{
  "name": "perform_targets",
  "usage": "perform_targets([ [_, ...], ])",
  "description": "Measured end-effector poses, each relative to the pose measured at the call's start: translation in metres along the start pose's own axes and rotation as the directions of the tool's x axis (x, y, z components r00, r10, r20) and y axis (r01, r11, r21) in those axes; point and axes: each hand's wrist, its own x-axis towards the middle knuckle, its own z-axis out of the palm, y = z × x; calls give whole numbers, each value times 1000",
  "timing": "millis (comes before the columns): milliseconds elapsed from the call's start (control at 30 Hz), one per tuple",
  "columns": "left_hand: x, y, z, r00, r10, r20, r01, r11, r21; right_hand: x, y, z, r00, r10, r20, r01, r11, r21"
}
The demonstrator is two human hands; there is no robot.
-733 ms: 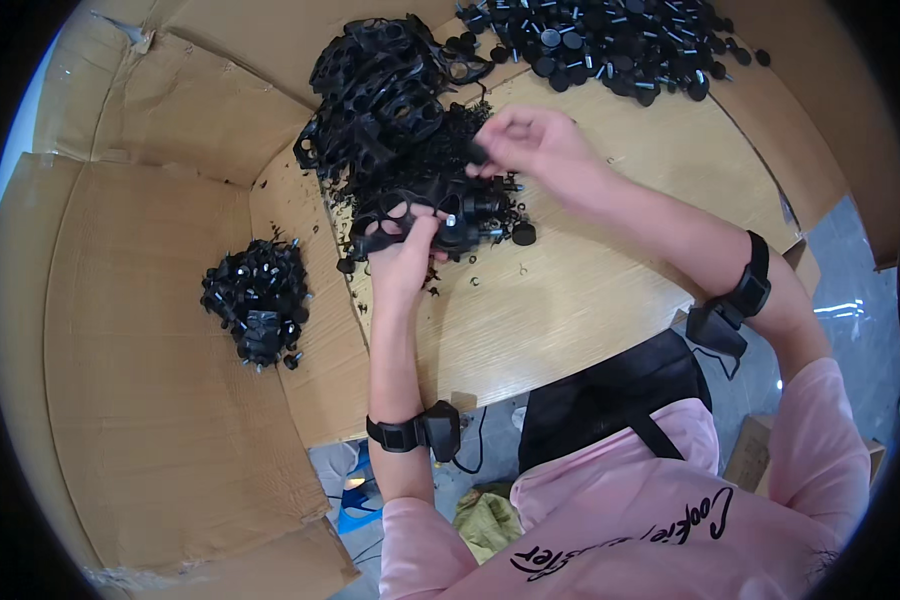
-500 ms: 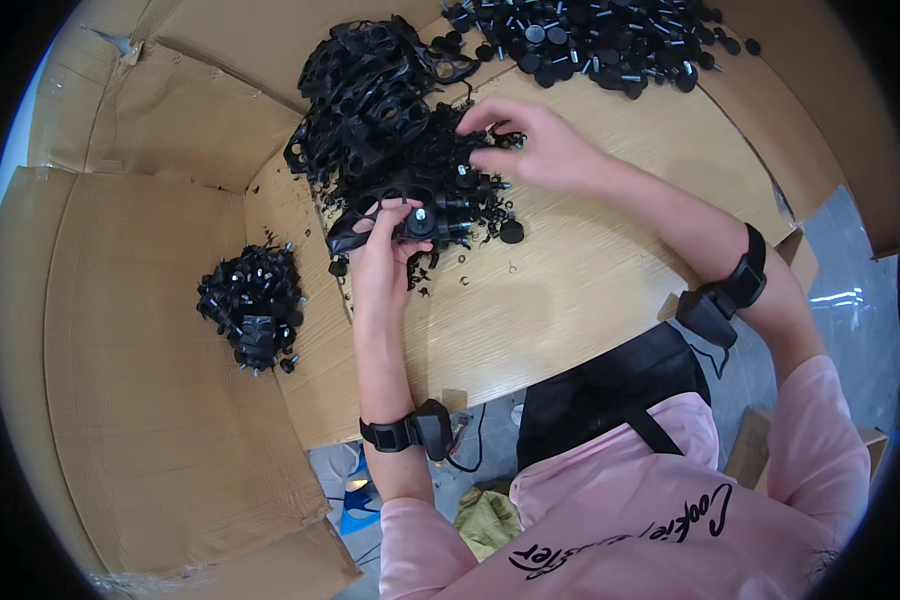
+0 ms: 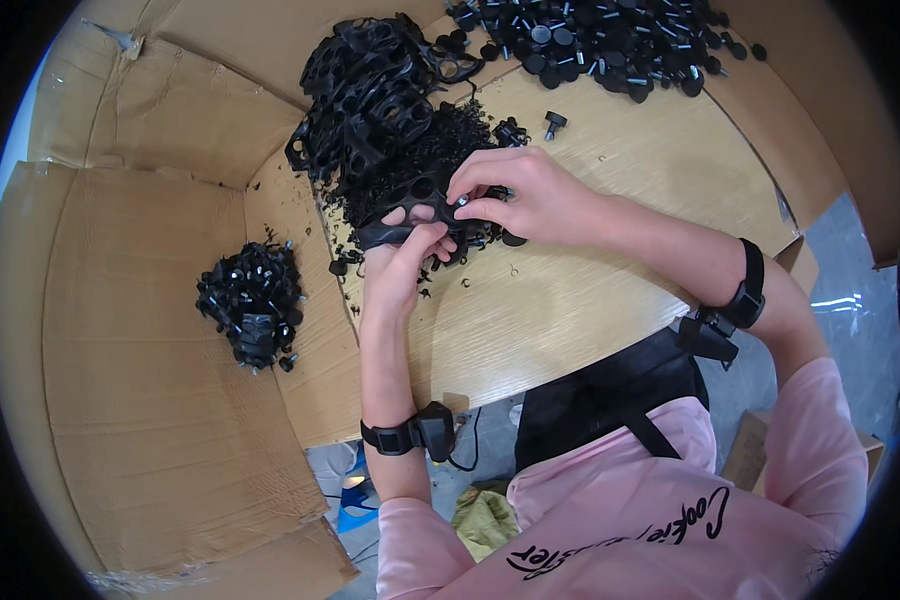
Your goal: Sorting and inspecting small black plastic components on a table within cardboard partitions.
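Observation:
My left hand (image 3: 395,275) is closed on a black rubbery sheet with round holes (image 3: 383,235), its fingertips showing through one hole. Thumb and fingers of my right hand (image 3: 530,195) pinch at the sheet's right end, around a black part with a small metal stud (image 3: 461,201). How much of that part is still joined to the sheet is hidden by my fingers. Just beyond the right hand, a single black round-headed screw knob (image 3: 555,122) lies on the wooden table. Small black scraps (image 3: 457,130) are heaped behind and under the hands.
Holed black sheets (image 3: 365,80) are piled at the back left. Many round-headed screw knobs (image 3: 600,45) lie at the back. Another heap of small black studded parts (image 3: 255,300) sits on cardboard at left. Cardboard walls (image 3: 150,300) border the wooden table (image 3: 580,290).
My right hand has come down and left from above the scraps onto the sheet's right end. The left hand has turned the sheet. A loose screw knob now shows beyond the right hand.

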Motion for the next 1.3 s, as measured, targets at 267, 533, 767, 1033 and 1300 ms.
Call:
perform_targets([
  [267,-1,-5,0,993,112,45,-115,989,89,0,-6,6,997,68,23,-69,997,47],
  [533,4,-1,-10,976,161,-145,-138,978,154,17,7,-16,940,323,-110,-199,779,594],
  [767,2,8,-12,994,47,-97,-61,986,-152,9,10,-22,997,67,-32,-72,975,-209],
  [1033,3,4,-14,995,12,95,31,899,-436,2,-8,-5,997,-42,70,48,995,-86],
  [1300,-1,-3,0,996,93,17,-91,994,-67,2,-5,0,999,-40,-2,40,998,-42],
])
